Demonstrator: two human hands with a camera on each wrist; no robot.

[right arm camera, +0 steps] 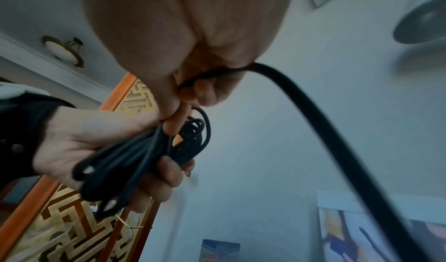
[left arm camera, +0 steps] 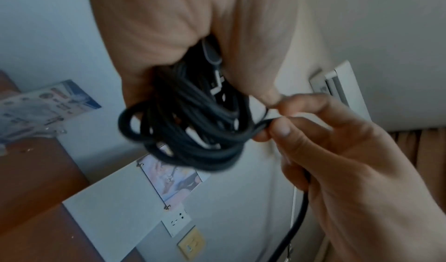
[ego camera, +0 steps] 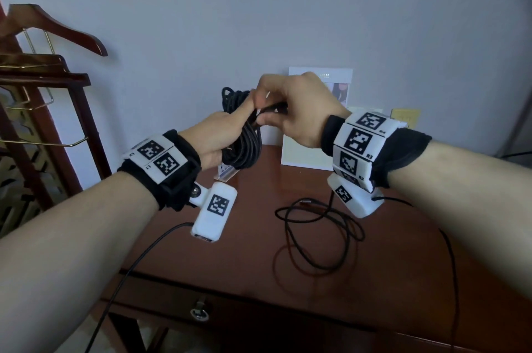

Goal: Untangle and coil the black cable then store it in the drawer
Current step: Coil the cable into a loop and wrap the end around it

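While the left hand (ego camera: 214,136) grips the coiled bundle of the black cable (ego camera: 243,133) above the worktop (ego camera: 230,237), the right hand (ego camera: 293,110) pinches a strand beside it; loose loops lie below.

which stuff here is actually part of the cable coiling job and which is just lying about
Part of the job:
- black cable, coiled bundle gripped by the left hand
- right hand, pinching a strand at the bundle
- loose cable tail on the desk
- drawer, closed

Just lying about:
- wooden hanger
- white calendar card
- small leaflet stand
- wall socket
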